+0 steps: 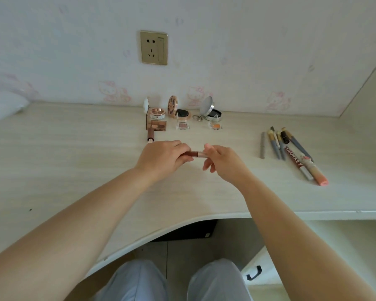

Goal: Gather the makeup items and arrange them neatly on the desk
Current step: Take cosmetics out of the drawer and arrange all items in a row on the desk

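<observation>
Above the middle of the pale desk (74,153), both hands hold one brown lip tube (193,153) with a rose-gold end, lying sideways. My left hand (164,158) grips its brown body. My right hand (220,161) pinches the rose-gold end. A second brown tube (150,135) lies just beyond my left hand. By the wall sit a brown palette (156,124), a rose-gold jar (157,113), two open compacts (182,112) (213,114) and two small eyeshadow pots (183,126) (217,126).
Several pens, brushes and lip tubes (291,148) lie in a loose group at the right, the nearest a pink tube (317,175). A wall socket (154,47) is above the compacts. A white cloth bundle (2,107) is at far left. The desk's curved front edge (182,220) is above my knees.
</observation>
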Tool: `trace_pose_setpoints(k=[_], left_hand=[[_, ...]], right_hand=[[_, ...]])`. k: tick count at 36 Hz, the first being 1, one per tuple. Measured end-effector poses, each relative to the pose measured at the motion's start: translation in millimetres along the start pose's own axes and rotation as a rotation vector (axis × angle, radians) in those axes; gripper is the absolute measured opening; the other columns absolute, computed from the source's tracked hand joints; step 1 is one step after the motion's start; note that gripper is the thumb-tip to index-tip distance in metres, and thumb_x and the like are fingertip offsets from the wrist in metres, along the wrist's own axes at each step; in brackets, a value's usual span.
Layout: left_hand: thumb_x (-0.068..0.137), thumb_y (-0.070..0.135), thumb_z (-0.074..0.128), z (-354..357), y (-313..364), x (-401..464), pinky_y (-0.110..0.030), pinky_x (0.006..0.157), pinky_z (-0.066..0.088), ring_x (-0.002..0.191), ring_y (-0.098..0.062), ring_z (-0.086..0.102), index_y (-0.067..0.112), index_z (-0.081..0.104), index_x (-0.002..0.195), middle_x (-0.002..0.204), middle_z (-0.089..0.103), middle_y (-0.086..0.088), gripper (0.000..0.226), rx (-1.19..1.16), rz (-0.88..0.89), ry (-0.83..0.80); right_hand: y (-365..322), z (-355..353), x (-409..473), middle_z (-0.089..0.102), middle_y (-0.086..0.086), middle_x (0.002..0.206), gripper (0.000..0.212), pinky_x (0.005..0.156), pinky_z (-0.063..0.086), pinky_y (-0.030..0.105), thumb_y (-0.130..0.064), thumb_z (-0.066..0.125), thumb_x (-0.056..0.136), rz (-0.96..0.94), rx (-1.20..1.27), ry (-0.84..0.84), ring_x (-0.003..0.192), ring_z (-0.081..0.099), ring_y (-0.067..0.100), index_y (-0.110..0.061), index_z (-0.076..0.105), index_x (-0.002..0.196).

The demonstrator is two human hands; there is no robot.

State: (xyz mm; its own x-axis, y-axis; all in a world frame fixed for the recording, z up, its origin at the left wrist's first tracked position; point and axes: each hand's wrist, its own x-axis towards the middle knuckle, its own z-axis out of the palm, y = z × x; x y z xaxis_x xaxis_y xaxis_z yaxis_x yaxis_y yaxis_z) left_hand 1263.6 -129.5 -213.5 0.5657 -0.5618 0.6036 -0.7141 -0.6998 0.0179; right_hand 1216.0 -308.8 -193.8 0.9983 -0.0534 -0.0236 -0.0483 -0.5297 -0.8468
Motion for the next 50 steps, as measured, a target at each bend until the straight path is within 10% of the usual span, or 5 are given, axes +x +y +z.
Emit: trace_pose_setpoints(k=[11,29,37,43,50], left_hand=[[0.094,0.047,0.039,-3.1,1.9,-1.3,-0.031,0.060,0.044,0.078,-0.023,0.065,0.020,0.057,0.111,0.088,0.071,0.006,0.036,-0.034,-0.146,-0.104],[0.090,0.058,0.028,-3.0,7.4,-7.5,-0.027,0.056,0.037,0.077,-0.017,0.062,0.025,0.068,0.098,0.085,0.066,0.007,0.052,-0.111,-0.164,-0.080],[0.082,0.046,0.064,-9.5,12.3,-7.9,-0.027,0.061,0.041,0.076,-0.016,0.063,0.022,0.057,0.108,0.104,0.060,0.010,0.036,-0.080,-0.185,-0.119],[0.086,0.057,0.034,-4.3,4.2,-12.0,-0.024,0.052,0.031,0.066,-0.019,0.060,0.020,0.067,0.088,0.083,0.063,0.007,0.050,-0.093,-0.166,-0.030],[0.082,0.066,0.043,-7.6,4.7,-11.1,-0.027,0.061,0.040,0.082,-0.017,0.064,0.025,0.059,0.114,0.104,0.065,0.010,0.054,-0.092,-0.178,-0.124]], right_hand=[[-5.8,-6.4,0.2,0.058,-0.007,0.083,0.005,0.060,0.041,0.021,-0.020,0.061,0.090,-0.101,-0.041,0.053,0.068,0.049,0.012,-0.023,0.057,0.090],[-0.5,-3.9,-5.3,0.053,-0.004,0.056,0.025,0.050,0.035,0.024,-0.025,0.048,0.097,0.022,0.093,0.067,0.047,0.039,0.013,-0.015,0.061,0.078],[3.6,1.9,-3.5,0.051,-0.002,0.057,0.031,0.055,0.036,0.031,-0.029,0.048,0.097,0.075,0.160,0.110,0.049,0.038,0.015,-0.009,0.063,0.080],[6.8,0.2,-2.8,0.050,-0.002,0.058,0.029,0.053,0.033,0.028,-0.027,0.045,0.098,0.070,0.188,0.154,0.050,0.036,0.014,-0.011,0.060,0.079],[6.9,4.3,-0.4,0.048,-0.003,0.058,0.028,0.053,0.033,0.027,-0.027,0.045,0.098,0.072,0.218,0.174,0.050,0.037,0.013,-0.013,0.062,0.080]])
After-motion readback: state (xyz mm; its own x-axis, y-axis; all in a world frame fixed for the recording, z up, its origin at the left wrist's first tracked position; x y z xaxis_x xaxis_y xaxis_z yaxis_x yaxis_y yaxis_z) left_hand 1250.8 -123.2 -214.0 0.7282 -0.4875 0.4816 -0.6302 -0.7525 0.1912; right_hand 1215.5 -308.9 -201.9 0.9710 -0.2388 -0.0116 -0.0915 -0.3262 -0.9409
